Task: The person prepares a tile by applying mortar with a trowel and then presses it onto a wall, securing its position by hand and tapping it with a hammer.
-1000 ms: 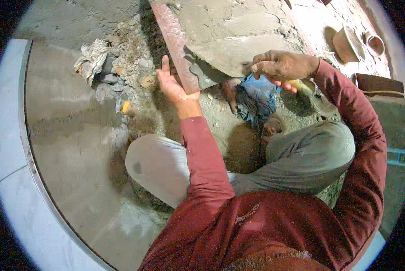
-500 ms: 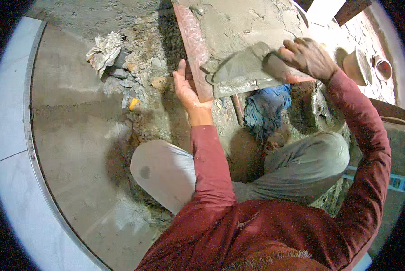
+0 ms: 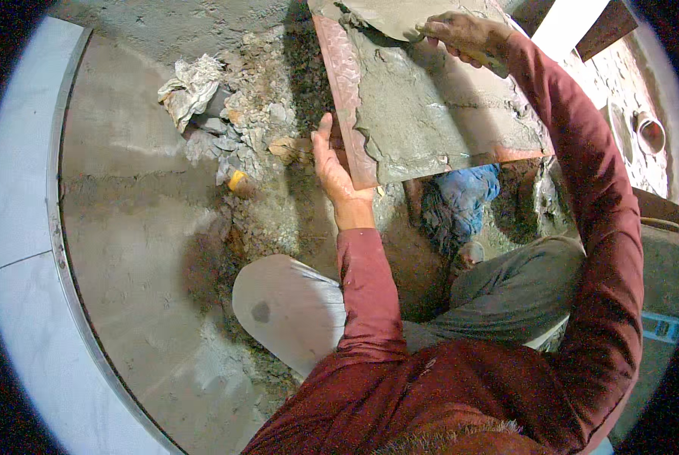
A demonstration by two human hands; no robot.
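A large tile (image 3: 342, 83) with a reddish, patterned back is tilted in front of me. Wet grey mortar (image 3: 423, 102) covers most of that back, leaving the left edge and part of the near edge bare. My left hand (image 3: 338, 168) holds the near left corner, its palm beneath and its fingers along the side. Closed around a trowel's handle, my right hand (image 3: 467, 38) is over the far part of the tile. The trowel's blade (image 3: 389, 18) lies flat against the mortar near the far left, with a lump of mortar at its edge.
Broken rubble (image 3: 229, 133) and a crumpled whitish sack (image 3: 190, 95) lie left of the tile, near a small yellow piece (image 3: 237, 180). A blue cloth (image 3: 467, 199) is below its near edge. Pale tiles (image 3: 21, 205) with metal trim border the left. A round pot (image 3: 649, 135) stands right.
My right hand has swept the trowel from the tile's near right part to its far left, spreading mortar. The tile and my left hand sit slightly lower and further right in view.
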